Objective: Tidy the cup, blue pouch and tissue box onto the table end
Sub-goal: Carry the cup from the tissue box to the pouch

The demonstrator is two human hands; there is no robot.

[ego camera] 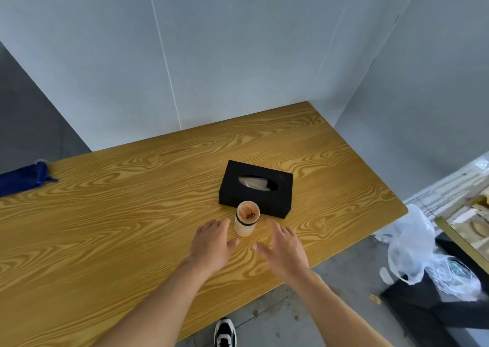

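The cup [246,218] stands upright on the wooden table [132,214], near its right end, a frosted glass with a dark band below the rim and brownish dregs inside. It sits just in front of the tissue box [256,188], close enough that the two may touch; that cannot be told from this angle. The box is black, lies flat, and shows a white tissue in its oval slot.

The left hand [213,243] hovers just left of the cup, palm down, fingers spread and loose, holding nothing. The right hand [284,247] hovers just right of it, likewise spread and empty, thumb pointing towards the cup. Neither hand touches the cup; whether they rest on the table cannot be told.

The pouch [22,178], dark blue, lies far off at the table's left edge, well apart from the cup and box, partly cut by the frame.

Grey wall panels stand behind the table. Past the right end, a white plastic bag [412,243] drapes over dark furniture. A black-and-white shoe [225,332] shows on the grey floor below the table edge.
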